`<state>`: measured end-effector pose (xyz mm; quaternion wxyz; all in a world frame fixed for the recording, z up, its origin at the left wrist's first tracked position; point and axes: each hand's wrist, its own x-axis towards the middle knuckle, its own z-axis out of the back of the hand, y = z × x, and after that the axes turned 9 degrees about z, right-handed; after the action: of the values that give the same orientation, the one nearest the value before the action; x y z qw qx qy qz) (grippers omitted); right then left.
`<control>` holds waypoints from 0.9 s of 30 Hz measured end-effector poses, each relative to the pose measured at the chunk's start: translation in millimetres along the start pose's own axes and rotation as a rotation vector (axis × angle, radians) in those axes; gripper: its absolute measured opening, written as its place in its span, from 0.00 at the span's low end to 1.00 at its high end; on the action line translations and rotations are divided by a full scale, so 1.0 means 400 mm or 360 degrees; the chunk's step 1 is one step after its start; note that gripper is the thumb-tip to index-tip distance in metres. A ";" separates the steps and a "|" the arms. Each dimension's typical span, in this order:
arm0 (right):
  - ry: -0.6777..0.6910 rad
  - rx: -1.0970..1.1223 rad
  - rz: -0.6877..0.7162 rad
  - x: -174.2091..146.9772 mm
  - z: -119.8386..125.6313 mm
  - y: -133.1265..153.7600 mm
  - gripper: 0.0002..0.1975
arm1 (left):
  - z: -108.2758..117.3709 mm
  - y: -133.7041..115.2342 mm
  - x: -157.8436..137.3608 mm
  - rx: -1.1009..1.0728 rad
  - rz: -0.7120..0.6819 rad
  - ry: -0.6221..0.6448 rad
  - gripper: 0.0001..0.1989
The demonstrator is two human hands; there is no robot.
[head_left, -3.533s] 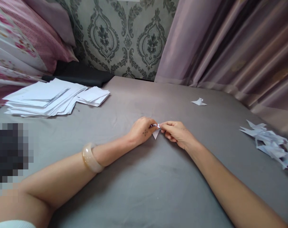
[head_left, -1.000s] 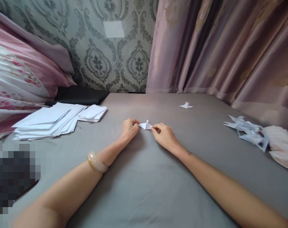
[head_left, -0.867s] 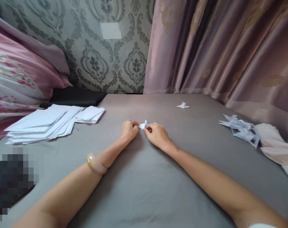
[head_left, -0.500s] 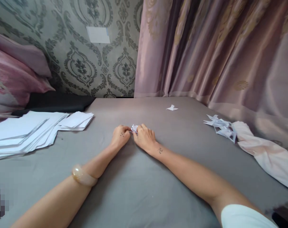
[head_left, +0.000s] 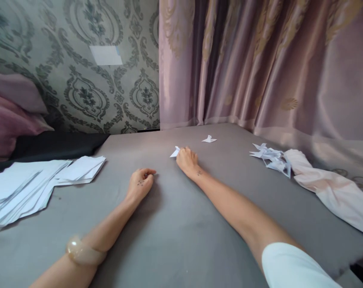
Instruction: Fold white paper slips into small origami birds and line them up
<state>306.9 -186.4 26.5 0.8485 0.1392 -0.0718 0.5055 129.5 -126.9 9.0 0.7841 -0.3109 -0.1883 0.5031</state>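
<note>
Paper is what we see everywhere on this bed [head_left: 175, 224], which is covered in a grey sheet. Our right hand [head_left: 186, 159] stretches far out and is closed on a small folded paper piece [head_left: 174, 152], whose white tip pokes out to the left of the fingers; the piece sits low, at or just above the sheet, and we cannot tell if it touches. Our left hand [head_left: 140, 182] rests on the sheet nearer to us and to the left, fingers loosely curled with nothing in them, well apart from the folded piece. A pale bangle [head_left: 83, 252] circles the left forearm.

Just beyond the right hand lies another folded paper figure [head_left: 209, 139], alone on the sheet. Farther right we see a heap of folded paper figures [head_left: 270, 157], touching a pale pink cloth [head_left: 328, 188] that trails toward the near right edge. On the left, a spread stack of white paper sheets [head_left: 22, 188] lies flat, with a smaller stack of cut squares [head_left: 81, 170] at its right end. Behind the bed stand a patterned wall [head_left: 79, 80] and a mauve curtain [head_left: 259, 64].
</note>
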 end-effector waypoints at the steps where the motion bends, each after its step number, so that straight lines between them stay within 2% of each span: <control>1: -0.0027 -0.0010 -0.0075 0.029 -0.002 -0.022 0.19 | -0.002 0.001 0.002 0.0022 -0.0006 0.0009 0.19; 6: -0.0072 0.0008 -0.0323 0.144 -0.023 -0.106 0.14 | -0.007 0.003 0.009 0.0091 -0.0034 0.0033 0.19; 10: -0.0065 0.0063 -0.0460 0.191 -0.054 -0.140 0.19 | -0.008 0.001 0.009 0.0104 -0.0070 0.0032 0.19; 17: -0.0063 0.0183 -0.0590 0.221 -0.097 -0.170 0.18 | -0.007 0.000 0.002 0.0107 -0.0076 0.0025 0.20; 27: -0.0063 0.0320 -0.0643 0.244 -0.102 -0.194 0.18 | -0.004 -0.013 -0.006 0.0104 -0.0043 0.0034 0.20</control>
<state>421.0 -126.9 0.6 0.9128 0.2444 -0.0083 0.3272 133.1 -131.2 11.4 0.8025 -0.2879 -0.1676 0.4950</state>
